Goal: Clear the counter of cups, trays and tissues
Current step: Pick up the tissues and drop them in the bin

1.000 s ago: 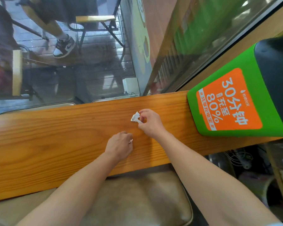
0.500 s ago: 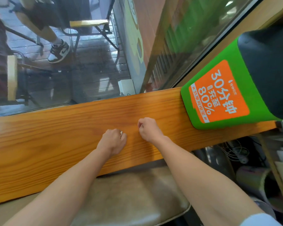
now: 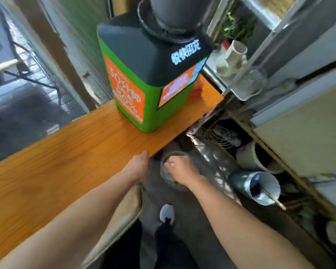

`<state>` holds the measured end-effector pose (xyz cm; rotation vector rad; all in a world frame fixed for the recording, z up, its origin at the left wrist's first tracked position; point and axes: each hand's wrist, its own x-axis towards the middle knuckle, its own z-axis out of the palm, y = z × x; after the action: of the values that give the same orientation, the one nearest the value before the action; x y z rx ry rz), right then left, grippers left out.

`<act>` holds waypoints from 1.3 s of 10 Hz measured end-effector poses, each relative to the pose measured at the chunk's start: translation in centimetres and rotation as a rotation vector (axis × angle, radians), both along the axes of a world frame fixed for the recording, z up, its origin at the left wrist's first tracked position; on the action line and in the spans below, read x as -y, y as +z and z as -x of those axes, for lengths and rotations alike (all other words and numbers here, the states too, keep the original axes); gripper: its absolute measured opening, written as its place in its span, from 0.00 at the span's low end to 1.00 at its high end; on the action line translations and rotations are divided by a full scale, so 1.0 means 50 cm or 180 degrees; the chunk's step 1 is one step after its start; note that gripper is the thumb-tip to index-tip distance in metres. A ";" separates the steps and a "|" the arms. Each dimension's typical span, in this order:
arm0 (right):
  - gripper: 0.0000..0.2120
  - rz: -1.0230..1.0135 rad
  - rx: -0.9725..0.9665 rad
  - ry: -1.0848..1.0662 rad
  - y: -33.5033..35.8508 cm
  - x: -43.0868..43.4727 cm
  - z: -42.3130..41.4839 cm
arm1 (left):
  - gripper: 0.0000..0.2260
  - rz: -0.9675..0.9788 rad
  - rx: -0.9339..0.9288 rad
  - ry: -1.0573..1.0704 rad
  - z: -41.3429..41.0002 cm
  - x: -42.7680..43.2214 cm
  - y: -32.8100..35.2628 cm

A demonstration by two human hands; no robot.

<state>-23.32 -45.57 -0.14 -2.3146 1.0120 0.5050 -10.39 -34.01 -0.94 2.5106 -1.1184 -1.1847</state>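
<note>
- Left hand [image 3: 139,167]: fingers curled shut at the near edge of the wooden tabletop [image 3: 70,152]; contents cannot be told.
- Right hand [image 3: 179,168]: fingers clenched, held over a round bin [image 3: 168,179] on the floor; no tissue is visible in the blur.
- Green charging kiosk [image 3: 144,78]: stands on the tabletop, beyond both hands.

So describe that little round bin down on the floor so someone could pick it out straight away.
Find the green and orange box on the wooden counter. Just off the counter's near edge, on the floor, sits the bin, directly under the right hand. Unlike the shiny metal pipe lying nearby, it stands upright, dark and round-rimmed.
</note>
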 end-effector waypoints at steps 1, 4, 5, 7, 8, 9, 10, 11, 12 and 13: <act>0.06 0.0396 -0.0072 0.0305 0.026 0.056 0.115 | 0.10 -0.0218 0.0217 -0.0656 0.103 0.070 0.027; 0.06 0.0457 0.0401 -0.0076 0.019 0.136 0.250 | 0.10 0.0146 0.0638 -0.0787 0.294 0.209 0.016; 0.08 0.0455 0.0448 -0.0233 -0.039 0.156 0.255 | 0.12 0.0321 0.0716 -0.0791 0.300 0.248 -0.034; 0.14 0.0243 0.0448 -0.0658 -0.232 0.198 0.263 | 0.17 0.0349 0.0631 -0.0491 0.292 0.306 -0.216; 0.13 0.0175 0.0521 -0.1018 -0.352 0.221 0.267 | 0.11 0.0184 0.0487 -0.0197 0.287 0.328 -0.340; 0.11 -0.0070 0.0385 -0.1261 -0.516 0.242 0.256 | 0.08 -0.0144 0.0440 -0.0165 0.279 0.344 -0.506; 0.15 -0.0344 0.0197 -0.1255 -0.690 0.255 0.237 | 0.07 -0.0480 0.0311 -0.0123 0.263 0.356 -0.665; 0.21 -0.0611 0.0155 -0.1416 -0.825 0.261 0.210 | 0.08 -0.0651 0.0063 0.0041 0.249 0.378 -0.787; 0.21 -0.1363 0.0155 -0.2310 -0.919 0.271 0.192 | 0.13 -0.0756 -0.0477 0.0574 0.235 0.389 -0.872; 0.16 -0.2413 0.0113 -0.3722 -0.938 0.291 0.184 | 0.16 -0.0659 -0.0627 0.1217 0.217 0.402 -0.893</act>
<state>-32.54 -60.11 -47.02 -0.8366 1.5702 0.2566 -21.22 -54.13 -45.59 2.5235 -0.4617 -1.4486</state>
